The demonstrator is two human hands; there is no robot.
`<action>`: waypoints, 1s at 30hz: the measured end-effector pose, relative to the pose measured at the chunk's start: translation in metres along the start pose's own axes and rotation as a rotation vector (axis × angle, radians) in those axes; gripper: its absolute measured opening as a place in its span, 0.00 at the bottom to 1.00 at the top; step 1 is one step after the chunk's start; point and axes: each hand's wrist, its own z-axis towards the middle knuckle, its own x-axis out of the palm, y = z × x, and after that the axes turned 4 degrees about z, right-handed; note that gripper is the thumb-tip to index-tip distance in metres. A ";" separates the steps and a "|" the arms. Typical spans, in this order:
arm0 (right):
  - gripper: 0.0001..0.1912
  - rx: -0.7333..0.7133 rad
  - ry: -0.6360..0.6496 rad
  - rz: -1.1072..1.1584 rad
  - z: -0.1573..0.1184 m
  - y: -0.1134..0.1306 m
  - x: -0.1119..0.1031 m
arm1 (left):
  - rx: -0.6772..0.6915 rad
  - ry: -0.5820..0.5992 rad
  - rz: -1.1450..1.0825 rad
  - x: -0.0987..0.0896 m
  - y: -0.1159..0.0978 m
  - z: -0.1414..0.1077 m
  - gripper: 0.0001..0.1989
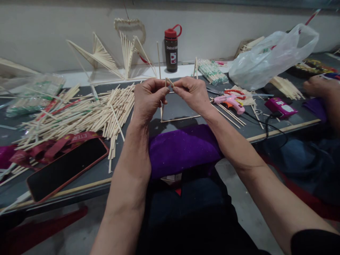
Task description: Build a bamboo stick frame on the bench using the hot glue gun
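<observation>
Pale wall (87,17) runs behind a dark counter (183,108) whose front edge carries a light wooden strip. Over the counter's middle, the person's left hand (148,97) pinches an upright stick (166,82) between thumb and fingers, and the right hand (192,92) pinches a slanted stick (170,83). The two sticks come together between the hands, though the fingers hide too much to say whether they touch. A stick frame (180,119) shows just beyond and below the hands; how the held sticks join it is hard to make out.

Between the forearms, a purple cloth (183,150) lies over the front edge. Left of the hands spreads a heap of loose sticks (87,113); nearer the front edge, a red ribbon (61,147) lies beside a phone (69,170) set at an angle, its screen dark. To the right, a pink glue gun (231,102) rests near red-handled pliers (235,93), and a purple box (277,108) sits closer to the front edge.

Along the back edge stand a fan-like stick model (102,58) and a dark bottle (171,53) with a red lid; farther right come a packet of sticks (211,72) and a white plastic bag (265,62). Beyond these, at the right, is a co-worker's hand (318,86).
</observation>
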 end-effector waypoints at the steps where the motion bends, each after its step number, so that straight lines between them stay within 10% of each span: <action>1: 0.12 0.003 0.001 0.001 0.000 0.000 0.000 | 0.003 -0.002 0.002 0.000 0.000 0.000 0.01; 30: 0.14 0.039 0.000 0.016 -0.003 0.005 0.000 | -0.021 0.012 0.014 -0.001 -0.003 -0.001 0.03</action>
